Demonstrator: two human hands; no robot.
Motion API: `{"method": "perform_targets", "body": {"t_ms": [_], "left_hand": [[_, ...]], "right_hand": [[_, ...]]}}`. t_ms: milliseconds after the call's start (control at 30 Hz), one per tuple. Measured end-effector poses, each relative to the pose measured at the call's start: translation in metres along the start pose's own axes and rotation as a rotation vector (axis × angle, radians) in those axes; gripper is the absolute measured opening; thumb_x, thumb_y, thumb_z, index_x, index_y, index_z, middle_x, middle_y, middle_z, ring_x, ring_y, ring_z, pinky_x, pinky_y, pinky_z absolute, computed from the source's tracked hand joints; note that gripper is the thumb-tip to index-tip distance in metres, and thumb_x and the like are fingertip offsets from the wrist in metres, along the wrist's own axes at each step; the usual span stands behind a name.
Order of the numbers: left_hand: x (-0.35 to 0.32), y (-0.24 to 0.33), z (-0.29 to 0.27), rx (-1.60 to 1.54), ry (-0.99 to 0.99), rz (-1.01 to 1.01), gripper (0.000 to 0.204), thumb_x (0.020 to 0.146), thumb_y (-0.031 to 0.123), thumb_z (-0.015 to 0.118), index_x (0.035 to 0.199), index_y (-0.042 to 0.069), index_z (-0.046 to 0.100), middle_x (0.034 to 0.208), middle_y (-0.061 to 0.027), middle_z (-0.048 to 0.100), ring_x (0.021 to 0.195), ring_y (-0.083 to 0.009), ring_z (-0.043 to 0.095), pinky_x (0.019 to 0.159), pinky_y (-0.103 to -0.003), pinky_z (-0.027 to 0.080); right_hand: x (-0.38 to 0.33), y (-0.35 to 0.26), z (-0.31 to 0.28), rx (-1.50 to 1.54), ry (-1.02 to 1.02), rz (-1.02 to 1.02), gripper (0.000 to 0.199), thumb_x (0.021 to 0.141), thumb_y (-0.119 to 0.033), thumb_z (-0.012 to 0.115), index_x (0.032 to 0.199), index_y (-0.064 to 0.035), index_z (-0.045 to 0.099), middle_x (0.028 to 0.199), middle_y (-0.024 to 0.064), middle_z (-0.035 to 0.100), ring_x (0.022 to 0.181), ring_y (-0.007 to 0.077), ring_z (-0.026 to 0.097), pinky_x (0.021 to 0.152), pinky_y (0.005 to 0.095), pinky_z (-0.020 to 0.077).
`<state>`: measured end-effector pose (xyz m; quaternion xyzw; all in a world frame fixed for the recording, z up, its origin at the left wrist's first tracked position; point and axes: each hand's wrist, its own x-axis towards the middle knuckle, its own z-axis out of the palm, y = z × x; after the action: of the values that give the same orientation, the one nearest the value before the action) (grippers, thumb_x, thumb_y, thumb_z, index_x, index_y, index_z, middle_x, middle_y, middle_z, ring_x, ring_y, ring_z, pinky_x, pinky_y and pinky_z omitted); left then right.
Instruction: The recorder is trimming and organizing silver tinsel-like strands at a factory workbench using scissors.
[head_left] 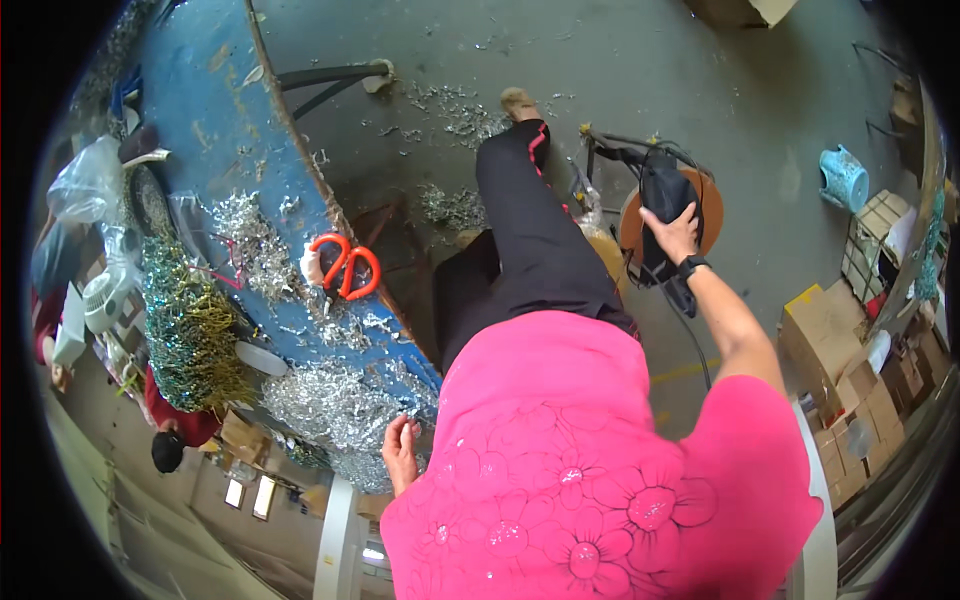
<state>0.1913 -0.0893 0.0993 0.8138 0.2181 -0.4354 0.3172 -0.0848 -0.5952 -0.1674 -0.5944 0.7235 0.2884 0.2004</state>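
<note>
My right hand [675,232] is wrapped over a black bag [665,185], with the thumb on one side and the fingers on the other. The bag rests on the round brown seat of a stool [713,225], and a dark strap or cord trails down from it. Beside the table's edge, my left hand [402,450] has its fingers loosely bent and apart, with nothing visible in them. Close to it lies a heap of silver tinsel [325,405]. Orange-handled scissors [362,275] lie farther up the table, their blades mostly hidden.
The blue table [205,110] runs along my left, strewn with silver scraps. A bundle of teal and gold tinsel branches [185,320] lies there. On the right are cardboard boxes [825,325] and a light-blue plastic stool [843,178]. Another person [180,425] is at the far left.
</note>
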Motion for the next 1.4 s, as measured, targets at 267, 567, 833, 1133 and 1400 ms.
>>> {"method": "perform_targets", "body": {"t_ms": [267,567,833,1133,1400], "left_hand": [[-0.024,0.075,-0.019,0.131,0.054,0.009,0.027,0.091,0.016,0.058,0.111,-0.001,0.062,0.094,-0.0071,0.067,0.085,-0.0142,0.063,0.079,-0.028,0.05],[-0.006,0.212,-0.162,-0.651,0.549,0.742,0.033,0.095,0.022,0.055,0.123,0.005,0.052,0.108,-0.009,0.063,0.093,-0.0163,0.062,0.078,-0.031,0.052],[0.07,0.33,-0.23,-0.322,0.876,0.723,0.052,0.087,0.029,0.066,0.13,0.005,0.049,0.121,-0.0045,0.056,0.106,-0.0138,0.054,0.084,-0.028,0.044],[0.182,0.435,-0.366,-0.178,1.209,1.157,0.037,0.084,0.043,0.065,0.115,0.022,0.065,0.119,-0.0133,0.06,0.114,-0.0436,0.047,0.103,-0.046,0.035],[0.237,0.435,-0.394,-0.501,1.222,0.997,0.048,0.082,0.028,0.07,0.115,-0.003,0.055,0.102,-0.0149,0.065,0.098,-0.0274,0.06,0.084,-0.039,0.048]], "right_hand": [[-0.012,-0.035,0.002,-0.056,0.033,-0.32,0.075,0.08,-0.036,0.069,0.139,-0.0042,0.034,0.133,0.0153,0.048,0.121,0.0339,0.047,0.102,0.0417,0.039],[0.07,0.08,0.022,0.056,-0.141,-0.726,0.069,0.081,-0.03,0.065,0.135,0.0032,0.038,0.132,0.0299,0.045,0.125,0.0397,0.043,0.105,0.0436,0.0346],[0.002,-0.006,0.0,0.221,0.137,-0.833,0.054,0.087,-0.026,0.058,0.13,0.0036,0.043,0.126,0.0239,0.052,0.116,0.0332,0.051,0.102,0.0416,0.0374],[0.02,-0.193,-0.126,0.302,0.082,-1.209,0.046,0.09,-0.026,0.055,0.124,0.0042,0.047,0.118,0.0233,0.055,0.11,0.0331,0.054,0.097,0.039,0.0402],[-0.039,-0.333,-0.178,0.327,-0.143,-1.422,0.039,0.093,-0.025,0.052,0.119,0.0047,0.05,0.112,0.0229,0.058,0.104,0.033,0.057,0.093,0.0367,0.0426]]}}
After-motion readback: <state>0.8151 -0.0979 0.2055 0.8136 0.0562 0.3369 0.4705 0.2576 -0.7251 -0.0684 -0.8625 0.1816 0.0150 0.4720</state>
